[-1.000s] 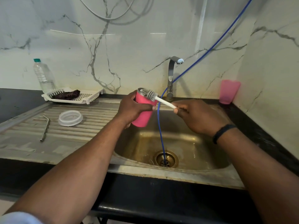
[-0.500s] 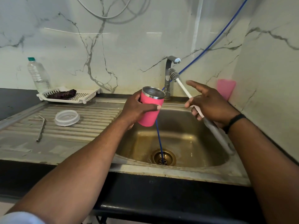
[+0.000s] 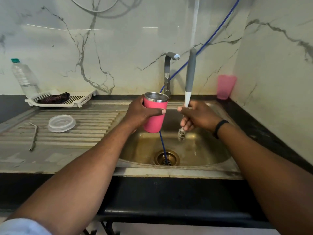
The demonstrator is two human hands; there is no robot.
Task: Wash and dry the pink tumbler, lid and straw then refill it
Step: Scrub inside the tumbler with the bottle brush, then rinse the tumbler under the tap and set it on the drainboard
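Note:
My left hand [image 3: 141, 112] grips the pink tumbler [image 3: 155, 114] upright over the left side of the sink basin [image 3: 203, 155], its steel mouth open. My right hand [image 3: 197, 115] holds a bottle brush [image 3: 189, 77] by its white shaft, grey handle pointing up and bristle head [image 3: 182, 134] pointing down into the basin. The clear lid [image 3: 61, 123] and the bent metal straw [image 3: 33, 136] lie on the ribbed draining board at the left.
The tap [image 3: 168, 73] stands behind the tumbler; no water runs. A blue hose [image 3: 163, 146] drops into the drain. A white rack [image 3: 67, 99] with a dark cloth and a water bottle [image 3: 24, 78] sit back left. A pink plastic cup [image 3: 226, 86] stands at the back right corner.
The brush came out of the tumbler and my right hand flipped it, so the bristle end now points down. The tumbler has been brought upright.

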